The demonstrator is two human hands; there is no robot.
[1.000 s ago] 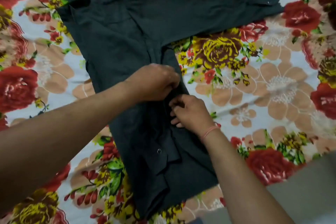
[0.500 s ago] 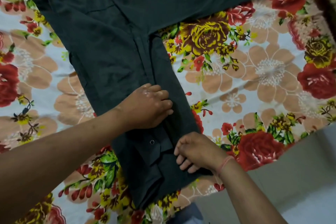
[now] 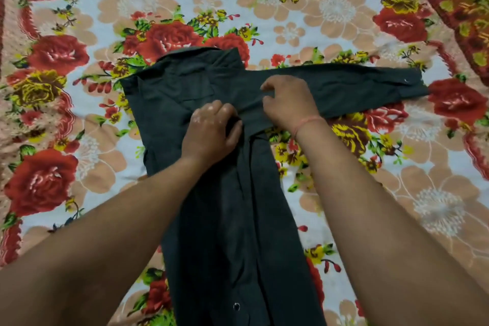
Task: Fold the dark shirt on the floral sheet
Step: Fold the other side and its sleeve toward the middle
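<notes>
The dark shirt (image 3: 232, 219) lies on the floral sheet (image 3: 330, 8), collar at the far end, body folded into a long narrow strip running toward me. One sleeve (image 3: 365, 87) stretches straight out to the right. My left hand (image 3: 211, 132) presses on the shirt near the chest, fingers curled into the cloth. My right hand (image 3: 288, 100) pinches the fabric where the sleeve joins the body. A thin red thread is tied around my right wrist.
The floral sheet spreads far on all sides of the shirt. A second, darker red and yellow patterned cloth (image 3: 455, 0) lies along the far right corner.
Both hands have moved up the shirt from its lower middle to the shoulder area. The view has shifted so the shirt's collar and sleeve sit lower in the frame.
</notes>
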